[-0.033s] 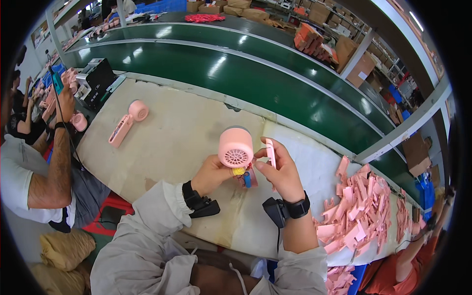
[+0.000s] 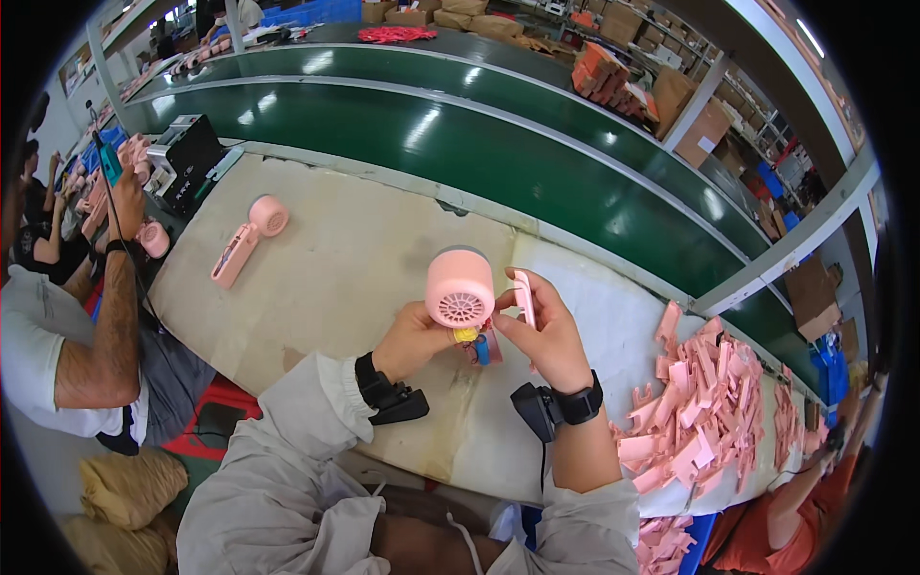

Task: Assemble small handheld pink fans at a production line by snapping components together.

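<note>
We hold a small pink fan (image 2: 460,286) up over the counter (image 2: 364,259) with our left hand (image 2: 414,337). Its round head, with the grille facing us, stands just above our left fingers (image 2: 436,321), which are closed around the part below the head, where a yellow bit and some red and blue wiring show. Our right hand (image 2: 546,335) is just beside it, on the right. The right fingers (image 2: 517,331) pinch a narrow pink cover piece (image 2: 524,297), held upright and close to the fan's right edge; we cannot tell whether the piece touches the fan. Both wrists carry black bands with small black devices clipped to them.

Further off on the counter, to our left, a second pink fan (image 2: 247,240) lies flat, well apart from our hands. To our right, a heap of pink cover pieces (image 2: 700,412) spreads over the counter's edge. Beyond the counter runs a green conveyor belt (image 2: 498,144), with cardboard boxes (image 2: 690,105) stacked behind it. On our left sits another person, whose forearm (image 2: 110,316) is raised, the hand gripping a teal tool (image 2: 108,165). A black machine (image 2: 187,153) stands near the counter's far left corner.
</note>
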### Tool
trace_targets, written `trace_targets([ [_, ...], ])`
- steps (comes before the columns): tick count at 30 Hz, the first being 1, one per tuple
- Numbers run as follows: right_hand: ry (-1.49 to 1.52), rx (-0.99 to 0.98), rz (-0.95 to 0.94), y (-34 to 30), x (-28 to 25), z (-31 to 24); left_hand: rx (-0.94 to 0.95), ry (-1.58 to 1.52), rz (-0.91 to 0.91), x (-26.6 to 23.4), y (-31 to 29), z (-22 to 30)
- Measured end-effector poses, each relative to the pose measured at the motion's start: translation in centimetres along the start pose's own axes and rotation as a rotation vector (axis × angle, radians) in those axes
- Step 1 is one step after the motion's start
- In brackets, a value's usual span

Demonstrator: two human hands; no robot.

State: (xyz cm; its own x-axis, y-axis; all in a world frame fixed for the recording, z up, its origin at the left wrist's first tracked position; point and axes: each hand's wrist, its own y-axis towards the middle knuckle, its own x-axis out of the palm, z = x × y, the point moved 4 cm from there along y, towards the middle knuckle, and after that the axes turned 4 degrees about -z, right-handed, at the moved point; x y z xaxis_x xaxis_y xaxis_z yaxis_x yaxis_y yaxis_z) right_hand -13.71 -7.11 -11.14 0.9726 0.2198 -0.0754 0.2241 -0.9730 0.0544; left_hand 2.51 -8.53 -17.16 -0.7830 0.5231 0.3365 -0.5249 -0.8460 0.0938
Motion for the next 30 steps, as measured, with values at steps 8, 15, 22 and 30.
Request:
trace_targets([
  [8, 0.027, 0.068, -0.093, 0.3, 0.1, 0.0, 0.086, 0.048, -0.027, 1.0, -0.4, 1.4],
  [15, 0.005, -0.007, -0.114, 0.3, -0.1, 0.5, 0.041, -0.042, -0.078, 1.3, -0.4, 1.3],
  [22, -0.860, -0.389, 0.170, -0.7, 3.5, -1.8, 0.083, 0.070, 0.086, 0.1, -0.1, 0.3],
  [30, -0.078, -0.204, 0.138, 0.0, -0.9, -0.4, 0.096, -0.339, 0.176, 0.5, 0.2, 0.8],
])
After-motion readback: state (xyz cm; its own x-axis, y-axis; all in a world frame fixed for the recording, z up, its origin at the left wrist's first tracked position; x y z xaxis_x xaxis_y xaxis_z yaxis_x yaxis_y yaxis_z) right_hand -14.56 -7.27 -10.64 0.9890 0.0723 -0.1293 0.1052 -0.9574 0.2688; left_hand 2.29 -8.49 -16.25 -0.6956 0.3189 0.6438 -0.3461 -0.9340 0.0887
